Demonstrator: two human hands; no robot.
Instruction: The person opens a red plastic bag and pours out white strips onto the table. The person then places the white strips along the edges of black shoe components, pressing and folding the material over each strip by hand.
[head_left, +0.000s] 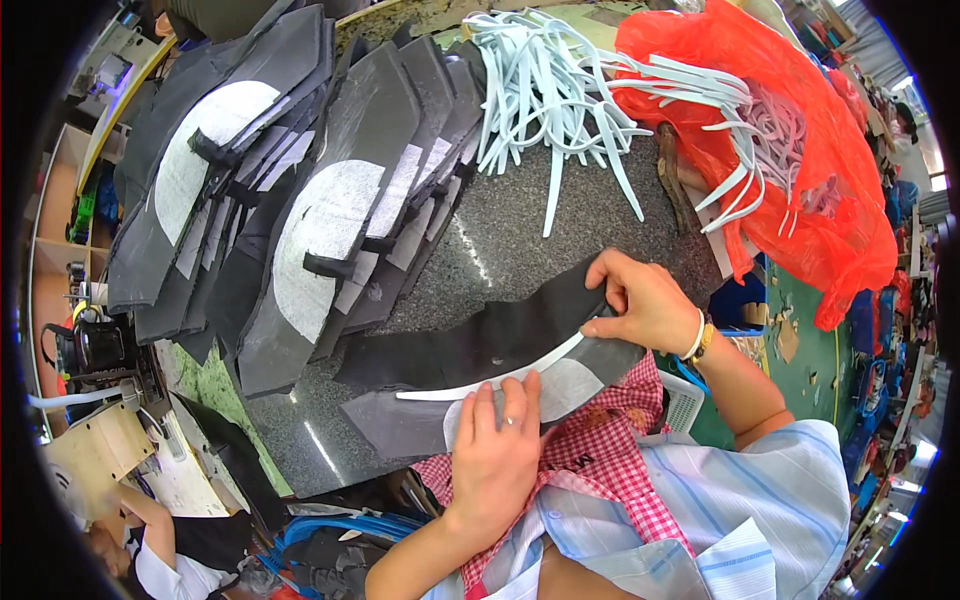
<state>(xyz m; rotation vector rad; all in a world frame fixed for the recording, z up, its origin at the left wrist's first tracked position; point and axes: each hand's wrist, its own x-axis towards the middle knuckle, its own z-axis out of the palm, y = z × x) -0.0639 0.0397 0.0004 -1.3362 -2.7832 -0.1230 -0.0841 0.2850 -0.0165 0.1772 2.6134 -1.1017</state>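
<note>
A dark sheet-like panel [470, 340] lies on the grey speckled tabletop in front of me, its black upper flap spread away from a grey lower part. Along the curve between them runs a narrow white strip [545, 364], tapered at its left end. Below the strip, a pale rounded patch [573, 388] shows on the grey part. My left hand [497, 450] rests its outstretched fingers on the patch and the strip's lower edge. At the panel's right end, my right hand [645, 305] is closed, pinching the black flap, with the thumb at the strip's end.
Two stacks of similar grey panels [335, 220] fill the left of the table. Loose pale strips [545, 90] are heaped at the back, beside a red plastic bag [850, 215] holding more strips. A wooden stick [668, 160] lies near the bag. Another person [150, 540] sits lower left.
</note>
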